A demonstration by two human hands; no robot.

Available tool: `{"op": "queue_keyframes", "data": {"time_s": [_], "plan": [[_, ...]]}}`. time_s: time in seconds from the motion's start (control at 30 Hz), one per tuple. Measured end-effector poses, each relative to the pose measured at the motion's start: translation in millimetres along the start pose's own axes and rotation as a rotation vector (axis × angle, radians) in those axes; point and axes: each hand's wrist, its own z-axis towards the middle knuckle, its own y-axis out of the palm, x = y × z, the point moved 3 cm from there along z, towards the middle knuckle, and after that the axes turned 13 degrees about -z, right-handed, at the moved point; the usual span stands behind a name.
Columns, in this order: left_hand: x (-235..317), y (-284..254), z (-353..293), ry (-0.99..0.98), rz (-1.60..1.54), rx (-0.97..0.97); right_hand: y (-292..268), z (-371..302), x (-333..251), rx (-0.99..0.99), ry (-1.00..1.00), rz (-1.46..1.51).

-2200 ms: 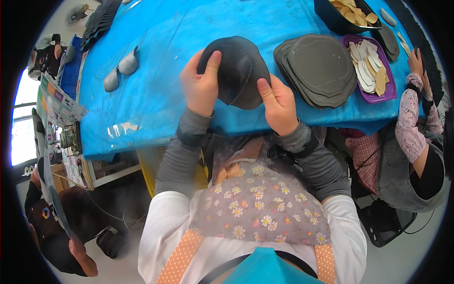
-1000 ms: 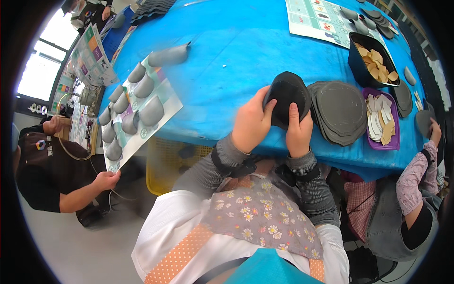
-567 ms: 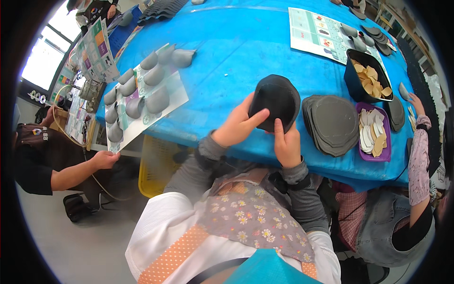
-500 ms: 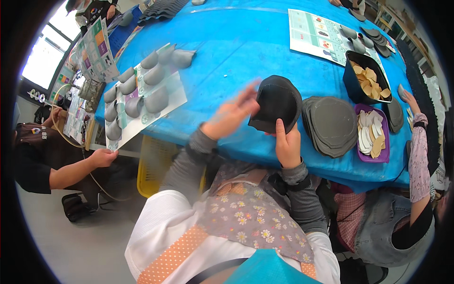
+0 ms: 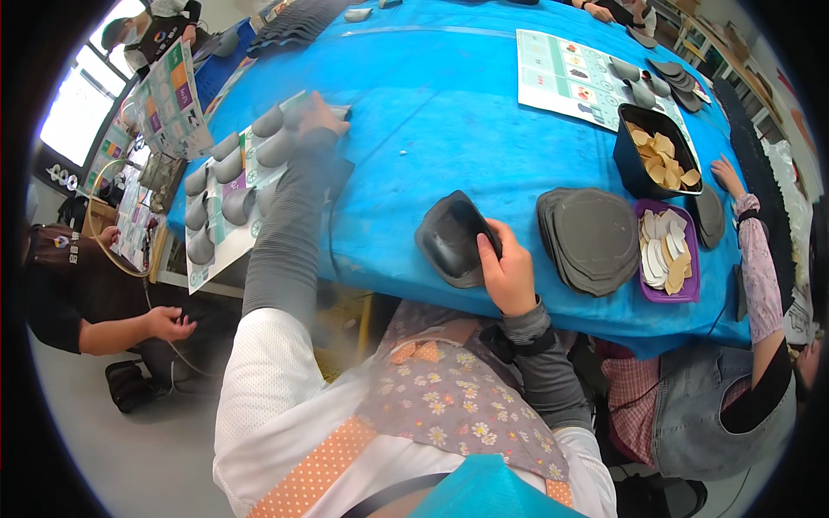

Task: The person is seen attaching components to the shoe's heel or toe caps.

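Observation:
My right hand (image 5: 509, 269) grips a dark grey, bowl-shaped piece (image 5: 452, 237) by its right edge, thumb on the inner side, above the front of the table. Far to the left, my left hand (image 5: 321, 119) is stretched over the upper end of a printed sheet (image 5: 210, 268), at a grey curved piece (image 5: 294, 112). That hand is smeared by motion and its fingers are mostly hidden. Rows of similar grey curved pieces (image 5: 238, 205) lie on the sheet, some behind my left forearm. Right of my right hand lies a stack of flat dark grey pieces (image 5: 591, 237).
A black bin (image 5: 629, 164) with tan pieces and a purple basket (image 5: 663, 296) with white and tan pieces stand at the right. Another printed sheet (image 5: 540, 73) lies beyond. Co-workers' arms reach in at left (image 5: 129, 331) and right (image 5: 760, 276). Blue cloth (image 5: 414, 104) covers the table.
My left hand has left the dark bowl-shaped piece and reached far left to the grey pieces on the sheet. My right hand has lowered and tilted its piece, showing the hollow.

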Motion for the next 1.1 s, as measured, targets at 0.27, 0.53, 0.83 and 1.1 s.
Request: {"op": "queue_keyframes", "data": {"time_s": [0.27,0.53,0.83,1.1], "plan": [[83,6,-58,0.422,-0.382,-0.001,-1,1,-1,-0.063,0.018,0.013],[159,28,-163,0.644,-0.343,-0.347,-5,-3,2,-0.03,0.008,-0.009],[149,21,-146,0.662,-0.36,-0.291,-11,-3,-1,-0.01,-0.049,-0.031],[79,4,-29,0.318,0.11,0.001,-6,-4,-3,0.019,-0.042,-0.009]]}}
